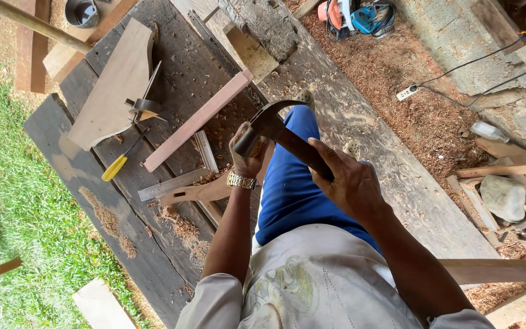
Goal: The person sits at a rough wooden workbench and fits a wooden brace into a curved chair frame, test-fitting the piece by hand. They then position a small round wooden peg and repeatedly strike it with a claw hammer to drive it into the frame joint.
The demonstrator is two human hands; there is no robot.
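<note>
Both hands on a claw hammer above the workbench.

The person stands over a dark plank workbench [153, 244], holding a claw hammer [275, 131] in front of blue trousers. The right hand [351, 180] has its fingers wrapped tight around the wooden handle, while the left hand [248, 152], a gold wristwatch [241, 181] on its wrist, closes its fingers about the hammer's steel head, the curved claw arching up and away from it. Just under the left hand a curved wooden piece [199, 194] lies on the bench, touching a steel ruler [171, 184]. A long reddish batten [199, 120] lies slantwise beside them, and a yellow-handled screwdriver [120, 162] rests farther left, near a shaped board [114, 88]. Wood shavings [181, 225] are scattered over the planks, and sawdust covers the ground to the right.
</note>
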